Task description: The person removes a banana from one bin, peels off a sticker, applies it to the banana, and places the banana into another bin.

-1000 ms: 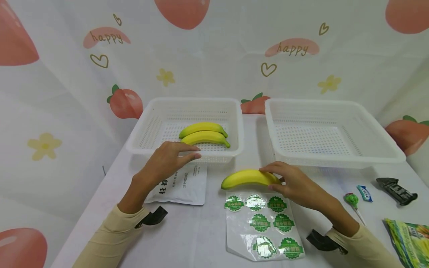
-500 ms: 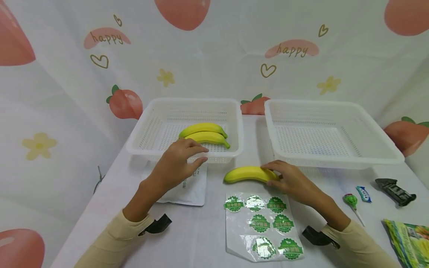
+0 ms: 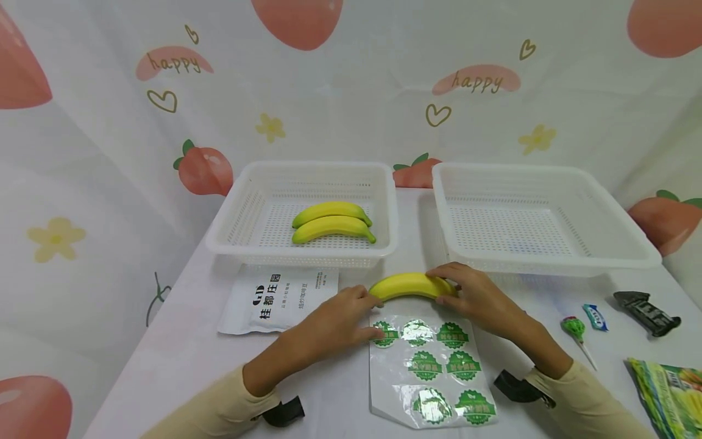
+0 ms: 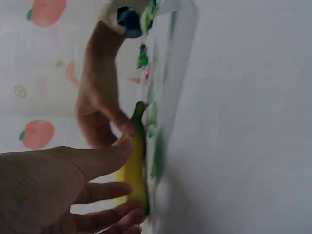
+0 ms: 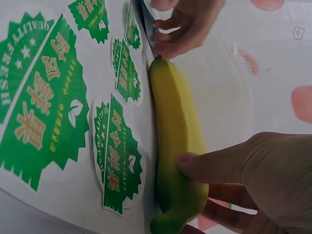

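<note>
1. White bench [image 3: 334, 390], filling the lower frame.
2. White basket [image 3: 548, 262], upper right.
3. Sheet of green stickers [image 3: 389, 384], lower centre.
4. Left hand [image 3: 340, 320], centre, grip spread, fingers at the banana's [image 3: 406, 285] left end.
5. Right hand [image 3: 474, 299], grip pinching its right end.
6. Banana, mid-frame, between both hands.

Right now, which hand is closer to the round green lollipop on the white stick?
Right: the right hand pinches the right end of the curved yellow banana, left of the lollipop. The left hand is farther left, by the banana's other end.
</note>
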Demonstrator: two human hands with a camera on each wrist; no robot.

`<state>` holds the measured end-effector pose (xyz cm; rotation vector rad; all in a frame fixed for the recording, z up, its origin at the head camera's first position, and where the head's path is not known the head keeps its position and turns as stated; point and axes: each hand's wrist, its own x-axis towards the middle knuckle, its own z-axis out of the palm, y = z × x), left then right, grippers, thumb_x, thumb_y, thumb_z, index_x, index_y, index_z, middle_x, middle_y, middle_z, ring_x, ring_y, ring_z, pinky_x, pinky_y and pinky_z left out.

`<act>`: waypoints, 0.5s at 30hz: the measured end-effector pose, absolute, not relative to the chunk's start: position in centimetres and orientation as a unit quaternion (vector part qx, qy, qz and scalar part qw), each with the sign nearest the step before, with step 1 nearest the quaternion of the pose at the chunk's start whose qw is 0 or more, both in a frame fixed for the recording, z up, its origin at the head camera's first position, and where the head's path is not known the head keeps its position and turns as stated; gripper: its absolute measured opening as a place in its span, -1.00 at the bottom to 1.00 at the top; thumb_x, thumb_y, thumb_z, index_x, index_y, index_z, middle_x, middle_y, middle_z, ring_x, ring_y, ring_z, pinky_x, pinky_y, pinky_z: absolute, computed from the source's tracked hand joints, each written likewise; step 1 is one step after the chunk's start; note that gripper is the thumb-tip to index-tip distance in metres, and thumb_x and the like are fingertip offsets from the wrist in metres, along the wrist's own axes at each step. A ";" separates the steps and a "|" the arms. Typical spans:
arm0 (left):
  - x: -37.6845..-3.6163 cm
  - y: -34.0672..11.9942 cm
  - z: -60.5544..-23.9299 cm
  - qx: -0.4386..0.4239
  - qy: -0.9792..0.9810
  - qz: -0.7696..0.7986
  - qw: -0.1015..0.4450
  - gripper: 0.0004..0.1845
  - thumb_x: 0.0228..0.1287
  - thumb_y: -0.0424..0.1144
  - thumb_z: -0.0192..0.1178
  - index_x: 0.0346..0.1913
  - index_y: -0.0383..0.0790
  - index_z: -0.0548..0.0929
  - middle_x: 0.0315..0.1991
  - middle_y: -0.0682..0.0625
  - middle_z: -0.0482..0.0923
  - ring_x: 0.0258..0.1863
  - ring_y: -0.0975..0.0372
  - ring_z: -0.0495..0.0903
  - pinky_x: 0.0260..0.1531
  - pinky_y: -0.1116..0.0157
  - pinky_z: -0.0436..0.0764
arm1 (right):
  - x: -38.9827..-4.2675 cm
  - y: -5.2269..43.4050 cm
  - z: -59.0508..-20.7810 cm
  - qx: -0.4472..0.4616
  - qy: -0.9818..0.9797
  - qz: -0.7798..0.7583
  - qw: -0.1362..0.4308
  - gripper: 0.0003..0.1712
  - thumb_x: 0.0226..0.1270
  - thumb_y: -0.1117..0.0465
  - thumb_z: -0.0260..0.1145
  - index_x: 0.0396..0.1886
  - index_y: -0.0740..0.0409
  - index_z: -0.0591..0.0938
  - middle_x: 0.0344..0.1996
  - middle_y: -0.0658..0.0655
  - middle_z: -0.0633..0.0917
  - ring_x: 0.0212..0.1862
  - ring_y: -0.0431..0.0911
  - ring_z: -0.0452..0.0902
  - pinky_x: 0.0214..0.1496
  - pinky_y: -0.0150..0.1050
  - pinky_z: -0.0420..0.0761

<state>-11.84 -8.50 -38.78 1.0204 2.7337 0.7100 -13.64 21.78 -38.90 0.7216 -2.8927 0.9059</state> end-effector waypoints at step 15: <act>-11.2 -7.6 -40.3 0.325 0.910 0.249 0.059 -0.68 0.33 -0.12 0.51 0.00 -0.12 0.65 -0.09 0.07 0.49 -0.10 0.25 0.46 -0.09 0.32 0.56 | -11.2 19.8 -37.7 0.302 -0.911 0.275 0.063 -0.45 0.21 0.38 0.61 0.22 0.12 0.73 0.24 0.09 0.67 0.30 0.07 0.56 0.27 0.12 0.64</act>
